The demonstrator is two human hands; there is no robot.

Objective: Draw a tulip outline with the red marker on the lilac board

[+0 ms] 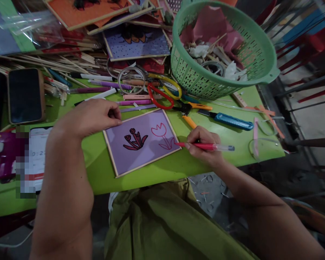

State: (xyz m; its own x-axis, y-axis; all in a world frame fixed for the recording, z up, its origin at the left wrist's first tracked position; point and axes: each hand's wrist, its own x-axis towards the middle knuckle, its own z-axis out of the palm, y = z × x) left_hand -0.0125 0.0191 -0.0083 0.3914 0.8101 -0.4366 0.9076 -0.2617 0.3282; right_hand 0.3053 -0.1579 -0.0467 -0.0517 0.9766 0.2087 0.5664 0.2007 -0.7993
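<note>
A purple card (148, 155) framed with thin wooden strips lies tilted on the green tabletop. On its left half is a small dark-outlined red flower drawing (135, 140); on its right is a tulip outline (159, 130) in red line. My left hand (97, 115) rests at the card's upper left corner, fingers curled in and the thumb pressing its edge. In my right hand (204, 142) is a red pen (206, 146), gripped between thumb and fingers. Its tip meets the card's right edge, by the tulip's leaf.
Behind the card lie red-and-yellow-handled scissors (161, 96), orange-handled pliers (191, 112), a blue cutter knife (233, 121), a tape roll (131, 80) and several markers. A green basket (222, 77) of scraps stands behind right. Phones (26, 95) lie left; framed pictures (138, 43) pile up behind.
</note>
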